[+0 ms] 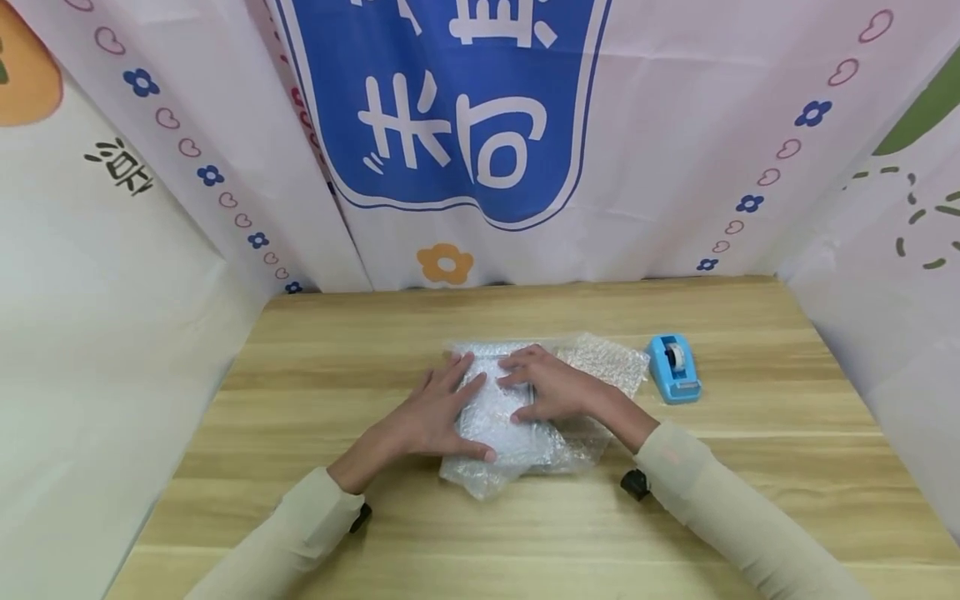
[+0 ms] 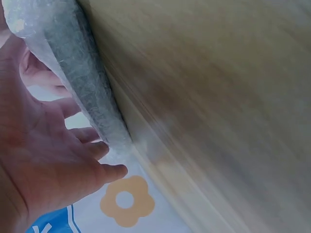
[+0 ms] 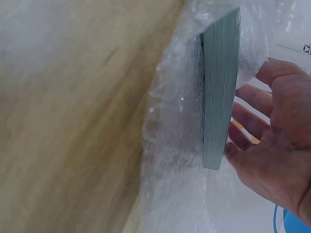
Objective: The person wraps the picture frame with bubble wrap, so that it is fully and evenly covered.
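On the table lies a flat rectangular item [image 3: 221, 92] with a finely lined grey-green side, like a picture frame. Clear bubble wrap [image 1: 495, 425] covers its top; in the left wrist view its near side [image 2: 85, 73] is wrapped too. My left hand [image 1: 427, 421] rests on the left part of the wrap, fingers spread and thumb toward the front edge. From the right, my right hand [image 1: 555, 387] presses on the top with spread, slightly bent fingers. Beyond the item's right side, a loose flap of wrap [image 1: 611, 362] lies spread on the wood, and the lined side shows through there.
A blue tape dispenser [image 1: 674, 368] with a roll of tape stands just right of the flap. The wooden table [image 1: 750, 433] meets printed cloth walls [image 1: 660, 167] at the back and sides. Small black devices [image 1: 635, 483] sit under both sleeves.
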Demonstrator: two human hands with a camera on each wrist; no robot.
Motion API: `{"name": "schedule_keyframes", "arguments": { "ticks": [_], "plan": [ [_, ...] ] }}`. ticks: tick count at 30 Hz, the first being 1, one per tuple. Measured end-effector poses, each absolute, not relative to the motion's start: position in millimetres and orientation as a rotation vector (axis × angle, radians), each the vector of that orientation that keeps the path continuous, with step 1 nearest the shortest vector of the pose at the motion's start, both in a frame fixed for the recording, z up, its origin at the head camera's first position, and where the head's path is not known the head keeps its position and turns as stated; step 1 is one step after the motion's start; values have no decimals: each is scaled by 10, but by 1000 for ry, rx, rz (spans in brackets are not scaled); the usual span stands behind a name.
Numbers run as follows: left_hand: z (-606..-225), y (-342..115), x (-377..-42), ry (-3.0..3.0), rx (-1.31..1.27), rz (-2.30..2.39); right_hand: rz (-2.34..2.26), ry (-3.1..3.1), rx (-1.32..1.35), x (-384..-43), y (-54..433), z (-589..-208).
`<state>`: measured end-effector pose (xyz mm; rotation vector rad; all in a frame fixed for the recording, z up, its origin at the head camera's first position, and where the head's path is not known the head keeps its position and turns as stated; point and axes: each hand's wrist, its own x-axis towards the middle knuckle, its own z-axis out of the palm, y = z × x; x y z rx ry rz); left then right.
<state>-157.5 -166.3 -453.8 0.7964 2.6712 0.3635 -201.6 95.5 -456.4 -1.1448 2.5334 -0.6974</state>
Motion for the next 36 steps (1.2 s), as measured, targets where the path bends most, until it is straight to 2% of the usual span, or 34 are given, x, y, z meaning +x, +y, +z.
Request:
{"name": "schedule_keyframes", "arguments": {
  "ticks": [8,22,36],
  "plan": [
    [-4573,-1636,-1608,2679,854,365,-690,2553,-1178,-2001,997,-4547],
    [-4534,-1523,-1572,2719,807,267,-708,2547,-1180,-2004,1020,-4593],
    [-4514,-1657,-1523,2722,834,367,-734,2550,-1133,-1996,965,-4620]
  ]
}}
